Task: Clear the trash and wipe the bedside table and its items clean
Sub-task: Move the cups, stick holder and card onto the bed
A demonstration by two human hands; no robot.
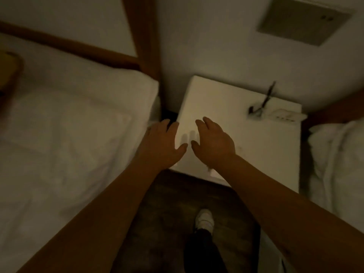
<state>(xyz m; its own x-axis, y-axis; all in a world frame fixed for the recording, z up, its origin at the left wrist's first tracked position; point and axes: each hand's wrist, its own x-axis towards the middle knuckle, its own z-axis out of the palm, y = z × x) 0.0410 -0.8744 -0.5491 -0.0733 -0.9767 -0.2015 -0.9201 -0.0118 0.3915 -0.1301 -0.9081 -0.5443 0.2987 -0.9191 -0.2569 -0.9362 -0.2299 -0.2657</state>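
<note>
A white bedside table [226, 107] stands against the wall between two beds. Both hands hover side by side over its near left part, palms down. My left hand [163, 142] is at the table's left edge, fingers apart, holding nothing. My right hand [213, 142] is just right of it, fingers apart, also empty. At the table's far right lie a dark pair of glasses [262, 107] and a small white boxy item [283, 116], both blurred.
A bed with white sheets [69, 134] fills the left, with a brown wooden headboard [78, 48] behind it. Another white bed [338, 164] is at the right edge. My shoe [204, 219] stands on the dark floor. A grey wall panel [303, 18] hangs above.
</note>
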